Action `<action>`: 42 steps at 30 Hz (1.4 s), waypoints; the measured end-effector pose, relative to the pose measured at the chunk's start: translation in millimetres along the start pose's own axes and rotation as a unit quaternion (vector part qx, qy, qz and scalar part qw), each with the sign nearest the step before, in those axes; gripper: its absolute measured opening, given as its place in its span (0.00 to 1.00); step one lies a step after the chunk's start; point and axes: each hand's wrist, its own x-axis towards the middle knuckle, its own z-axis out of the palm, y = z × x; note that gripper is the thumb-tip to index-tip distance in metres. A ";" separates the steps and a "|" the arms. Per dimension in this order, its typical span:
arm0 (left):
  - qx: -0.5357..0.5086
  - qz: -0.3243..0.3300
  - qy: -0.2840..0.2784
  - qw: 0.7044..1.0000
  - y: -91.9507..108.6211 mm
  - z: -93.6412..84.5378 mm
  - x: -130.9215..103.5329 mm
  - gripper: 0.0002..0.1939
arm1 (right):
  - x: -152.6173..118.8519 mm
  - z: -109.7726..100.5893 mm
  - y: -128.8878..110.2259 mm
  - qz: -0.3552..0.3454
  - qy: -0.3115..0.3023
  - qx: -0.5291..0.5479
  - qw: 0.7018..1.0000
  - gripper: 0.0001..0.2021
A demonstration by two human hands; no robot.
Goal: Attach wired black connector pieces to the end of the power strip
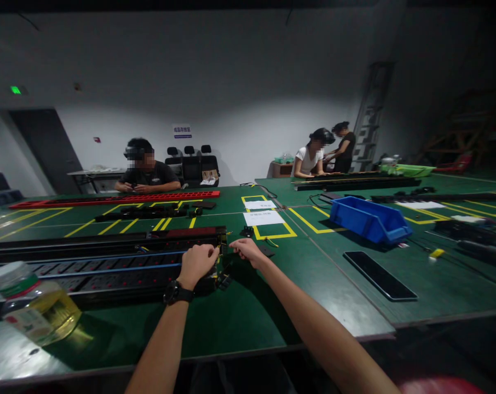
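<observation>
Two long black strips with rows of sockets, the socket strip nearest me, lie across the left of the green table. My left hand, with a black watch on its wrist, rests at the strip's right end, its fingers curled together by small wires and parts. What it pinches is too small to make out. Just right of that end is my right hand, thumb and forefinger closed, pointing left at the wires. Anything between its fingertips is hidden by size and blur. A small black connector hangs at the strip's end.
A bottle of yellow liquid stands at the front left. To the right are a blue bin and a black phone. Paper sheets lie ahead. Across the table sits a person; two more people work at the far right.
</observation>
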 end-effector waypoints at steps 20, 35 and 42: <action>-0.048 0.053 -0.015 0.997 -0.3 0.3 -1.3 0.12 | -4.0 -17.6 -23.2 -0.129 0.115 -0.114 0.978 0.10; -0.053 0.061 -0.012 0.997 -3.0 2.2 -1.0 0.14 | -39.5 -101.7 -21.2 0.001 0.155 -0.536 0.830 0.16; -0.051 0.060 -0.018 0.997 -3.9 2.3 0.6 0.15 | -40.0 -104.9 -14.3 -0.042 0.070 -0.509 0.857 0.27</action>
